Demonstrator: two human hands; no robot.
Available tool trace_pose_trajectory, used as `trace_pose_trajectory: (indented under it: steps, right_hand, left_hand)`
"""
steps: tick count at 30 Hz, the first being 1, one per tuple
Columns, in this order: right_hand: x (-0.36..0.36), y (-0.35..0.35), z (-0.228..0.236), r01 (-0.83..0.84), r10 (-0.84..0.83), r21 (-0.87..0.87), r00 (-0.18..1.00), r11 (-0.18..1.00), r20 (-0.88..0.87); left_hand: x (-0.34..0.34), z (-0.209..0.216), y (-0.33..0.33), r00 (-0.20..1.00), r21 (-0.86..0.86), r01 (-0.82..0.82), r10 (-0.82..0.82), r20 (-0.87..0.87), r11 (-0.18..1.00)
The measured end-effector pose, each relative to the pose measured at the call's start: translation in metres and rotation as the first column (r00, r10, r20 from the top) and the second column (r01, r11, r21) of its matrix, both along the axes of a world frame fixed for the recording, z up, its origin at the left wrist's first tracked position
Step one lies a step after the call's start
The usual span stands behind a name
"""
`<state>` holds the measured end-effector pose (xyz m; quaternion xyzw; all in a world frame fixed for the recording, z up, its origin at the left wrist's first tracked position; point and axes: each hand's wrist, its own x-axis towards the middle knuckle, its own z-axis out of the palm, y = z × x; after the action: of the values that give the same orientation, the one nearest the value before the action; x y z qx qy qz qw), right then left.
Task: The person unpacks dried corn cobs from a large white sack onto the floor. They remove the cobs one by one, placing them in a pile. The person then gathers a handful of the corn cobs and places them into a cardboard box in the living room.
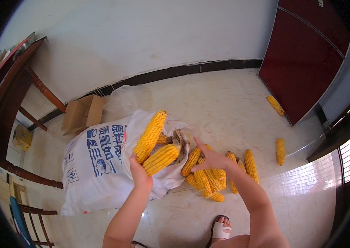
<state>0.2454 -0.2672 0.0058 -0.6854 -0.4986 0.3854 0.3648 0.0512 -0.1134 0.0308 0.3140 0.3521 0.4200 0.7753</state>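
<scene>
Well apart from each other, the person's two hands are differently engaged: the left hand is clamped on two yellow corn cobs, which slant away from the palm, while the right hand has its fingers spread, holding nothing, over a pile of cobs; whether it touches them cannot be told. Just beside the left hand lies a printed white sack, its open mouth behind the held cobs. Two loose cobs lie farther out, right of the right hand. Beyond the sack, away from the left hand, stands an open cardboard box.
</scene>
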Motion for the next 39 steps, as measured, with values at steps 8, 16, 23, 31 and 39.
trace_pose_trajectory:
  steps: [8, 16, 23, 31, 39]
  right_hand:
    - [-0.022, -0.038, -0.025, 0.560, -0.131, -0.099, 0.017, 0.823, -0.991]
    - [0.057, -0.132, -0.069, 0.489, -0.630, -0.518, 0.088, 0.702, -0.772]
    - [0.066, -0.153, -0.141, 0.707, -0.765, -0.302, 0.624, 0.639, -0.159]
    - [0.060, -0.140, -0.144, 0.662, -0.490, -0.207, 0.697, 0.721, 0.523]
    - [0.050, -0.052, -0.079, 0.479, -0.544, 0.264, 0.779, 0.837, 0.312]
  left_hand:
    - [0.065, -0.037, -0.115, 0.906, 0.331, 0.292, -0.148, -0.397, 0.897]
    - [0.085, -0.115, -0.187, 0.314, 0.098, 0.925, -0.591, -0.743, 0.367]
    - [0.076, -0.130, -0.160, 0.397, 0.309, 0.918, -0.575, -0.716, 0.249]
    - [0.050, -0.102, -0.026, 0.463, 0.455, 0.855, 0.026, -0.886, 0.248]
    - [0.030, -0.124, 0.104, 0.199, 0.166, 0.980, 0.597, -0.777, -0.110]
